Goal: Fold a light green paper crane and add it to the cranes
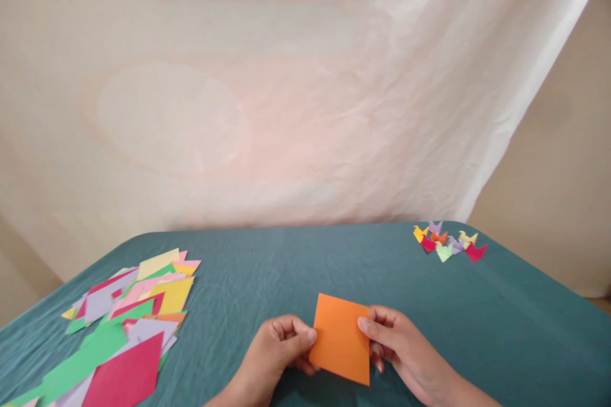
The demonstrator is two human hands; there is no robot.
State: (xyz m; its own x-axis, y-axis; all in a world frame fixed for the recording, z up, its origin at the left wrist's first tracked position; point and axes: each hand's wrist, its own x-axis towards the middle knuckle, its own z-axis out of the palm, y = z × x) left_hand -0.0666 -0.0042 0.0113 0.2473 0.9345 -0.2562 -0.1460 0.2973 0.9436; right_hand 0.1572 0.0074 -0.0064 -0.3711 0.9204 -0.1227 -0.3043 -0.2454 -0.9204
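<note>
An orange paper square [340, 338] is held just above the teal tablecloth [296, 267] near the front edge. My left hand [277, 351] pinches its left edge with thumb and fingers closed. My right hand [400, 346] grips its right edge, thumb on top and fingers behind. The sheet is flat and unfolded, tilted like a diamond.
A loose spread of coloured paper sheets [128, 324] covers the table's left side, with a red sheet [126, 376] nearest me. Several small folded paper figures [449, 241] sit at the far right corner. A pale crumpled backdrop [286, 89] hangs behind the table.
</note>
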